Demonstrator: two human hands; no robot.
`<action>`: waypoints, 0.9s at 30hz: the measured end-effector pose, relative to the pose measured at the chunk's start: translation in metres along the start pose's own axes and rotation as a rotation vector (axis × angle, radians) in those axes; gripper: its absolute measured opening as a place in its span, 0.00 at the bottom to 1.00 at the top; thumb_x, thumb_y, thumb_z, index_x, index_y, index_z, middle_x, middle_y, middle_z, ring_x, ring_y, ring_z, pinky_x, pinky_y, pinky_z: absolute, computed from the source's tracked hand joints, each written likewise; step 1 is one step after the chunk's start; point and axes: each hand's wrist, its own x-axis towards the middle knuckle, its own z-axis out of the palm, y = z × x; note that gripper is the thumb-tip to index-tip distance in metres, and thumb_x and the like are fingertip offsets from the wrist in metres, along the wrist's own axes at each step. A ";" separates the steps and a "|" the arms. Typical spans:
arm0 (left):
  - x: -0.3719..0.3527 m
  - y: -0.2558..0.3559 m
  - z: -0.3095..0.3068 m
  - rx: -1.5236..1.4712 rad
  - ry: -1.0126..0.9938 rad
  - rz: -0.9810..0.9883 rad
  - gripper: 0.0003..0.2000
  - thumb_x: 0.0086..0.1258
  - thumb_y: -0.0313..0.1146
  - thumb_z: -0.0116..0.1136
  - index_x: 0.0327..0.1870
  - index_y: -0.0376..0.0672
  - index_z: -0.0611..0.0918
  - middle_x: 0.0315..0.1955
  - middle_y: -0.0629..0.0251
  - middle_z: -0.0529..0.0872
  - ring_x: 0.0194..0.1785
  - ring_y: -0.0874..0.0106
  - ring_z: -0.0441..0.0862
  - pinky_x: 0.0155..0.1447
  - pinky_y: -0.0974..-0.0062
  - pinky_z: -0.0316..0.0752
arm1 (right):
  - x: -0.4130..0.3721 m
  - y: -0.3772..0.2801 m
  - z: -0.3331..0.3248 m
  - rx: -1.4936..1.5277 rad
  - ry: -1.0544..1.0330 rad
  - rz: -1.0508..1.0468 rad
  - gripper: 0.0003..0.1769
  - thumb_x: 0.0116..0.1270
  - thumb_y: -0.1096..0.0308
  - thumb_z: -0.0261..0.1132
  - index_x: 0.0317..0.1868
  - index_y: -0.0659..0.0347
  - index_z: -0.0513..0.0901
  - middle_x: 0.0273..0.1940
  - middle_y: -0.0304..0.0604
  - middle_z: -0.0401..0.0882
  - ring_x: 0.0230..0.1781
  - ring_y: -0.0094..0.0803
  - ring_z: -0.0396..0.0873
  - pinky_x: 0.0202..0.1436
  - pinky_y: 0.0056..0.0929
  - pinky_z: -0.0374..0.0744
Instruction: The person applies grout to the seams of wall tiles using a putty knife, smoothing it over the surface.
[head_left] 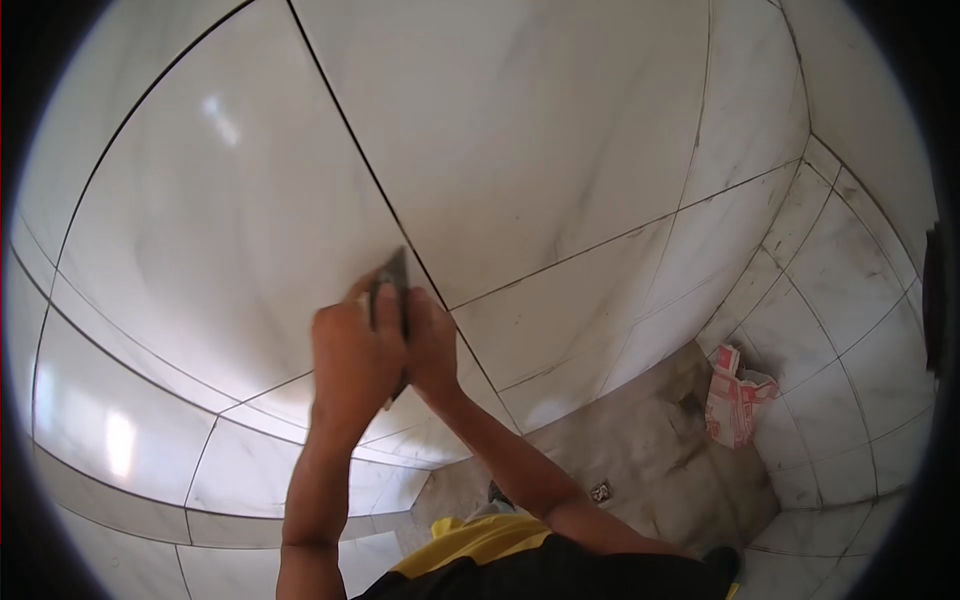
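Note:
My left hand (352, 360) and my right hand (432, 347) are pressed close together around a dark, flat tool with a pointed tip (397, 268). Its tip points up and lies against the tiled wall (530, 120), beside a dark joint between two large marbled tiles. Fingers of both hands are closed, and they hide most of the tool, so its exact kind does not show. A slight blur covers the hands.
Below lies a dirty grey floor (650, 480), with a torn red-and-white bag (738, 400) against the right wall and a small dark-and-white item (600, 491). White tiles with dark joints line the neighbouring walls. Black and yellow clothing (490, 540) shows at the bottom.

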 end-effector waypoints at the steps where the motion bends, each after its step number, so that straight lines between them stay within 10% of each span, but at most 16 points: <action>1: 0.003 0.008 -0.009 -0.061 0.048 0.004 0.16 0.75 0.35 0.53 0.50 0.29 0.84 0.24 0.41 0.85 0.28 0.56 0.87 0.36 0.64 0.79 | 0.009 -0.013 0.005 0.011 -0.042 -0.003 0.23 0.83 0.56 0.45 0.36 0.63 0.77 0.27 0.48 0.75 0.28 0.33 0.71 0.36 0.35 0.72; 4: 0.009 0.007 0.005 0.130 0.026 0.119 0.17 0.76 0.33 0.51 0.53 0.28 0.83 0.17 0.51 0.83 0.20 0.63 0.82 0.29 0.66 0.75 | 0.027 0.015 0.001 -0.450 -0.018 -0.417 0.19 0.84 0.60 0.47 0.39 0.63 0.78 0.29 0.38 0.76 0.31 0.22 0.71 0.31 0.30 0.72; 6: 0.005 -0.003 0.012 0.111 0.050 0.151 0.17 0.76 0.33 0.51 0.54 0.28 0.83 0.16 0.52 0.82 0.19 0.64 0.80 0.28 0.67 0.74 | 0.015 -0.002 -0.005 -0.463 -0.026 -0.381 0.18 0.83 0.59 0.50 0.39 0.63 0.78 0.28 0.38 0.76 0.29 0.21 0.69 0.29 0.30 0.70; 8: -0.001 -0.004 0.009 0.088 0.028 0.186 0.17 0.76 0.33 0.51 0.54 0.28 0.83 0.15 0.53 0.81 0.17 0.65 0.79 0.27 0.67 0.73 | 0.005 -0.008 -0.003 -0.045 -0.023 0.087 0.23 0.83 0.55 0.46 0.34 0.64 0.74 0.26 0.44 0.73 0.27 0.28 0.70 0.33 0.34 0.71; 16: -0.001 -0.029 0.012 0.005 -0.061 0.063 0.15 0.75 0.33 0.52 0.54 0.33 0.85 0.16 0.52 0.83 0.19 0.58 0.81 0.29 0.65 0.76 | -0.003 0.000 -0.005 -0.045 0.016 0.049 0.24 0.84 0.55 0.45 0.36 0.66 0.76 0.26 0.42 0.75 0.28 0.25 0.70 0.34 0.33 0.72; 19: 0.011 -0.030 0.010 -0.122 0.151 0.320 0.16 0.76 0.33 0.53 0.52 0.29 0.84 0.17 0.50 0.81 0.20 0.70 0.79 0.28 0.70 0.73 | 0.016 -0.015 0.010 -0.067 0.036 -0.032 0.24 0.84 0.55 0.45 0.37 0.66 0.76 0.27 0.43 0.76 0.29 0.25 0.71 0.35 0.32 0.73; 22: 0.014 -0.012 -0.001 -0.179 0.049 0.075 0.16 0.75 0.33 0.53 0.52 0.29 0.84 0.19 0.50 0.83 0.21 0.71 0.79 0.29 0.70 0.74 | 0.016 -0.014 0.006 -0.075 0.049 -0.079 0.24 0.84 0.55 0.46 0.38 0.66 0.77 0.27 0.43 0.77 0.29 0.25 0.71 0.35 0.31 0.73; 24: 0.006 -0.020 0.006 0.002 0.007 0.071 0.16 0.74 0.33 0.53 0.54 0.34 0.85 0.19 0.47 0.83 0.21 0.54 0.83 0.32 0.64 0.77 | 0.011 -0.008 0.006 -0.055 0.032 -0.066 0.23 0.84 0.55 0.46 0.38 0.66 0.77 0.27 0.43 0.77 0.29 0.25 0.71 0.35 0.31 0.73; 27: 0.004 -0.011 -0.003 -0.023 0.015 0.120 0.16 0.74 0.32 0.52 0.55 0.34 0.85 0.19 0.47 0.83 0.22 0.54 0.83 0.31 0.63 0.77 | 0.012 -0.005 0.007 -0.037 -0.007 0.013 0.23 0.84 0.56 0.46 0.37 0.65 0.76 0.27 0.43 0.76 0.29 0.26 0.71 0.34 0.32 0.73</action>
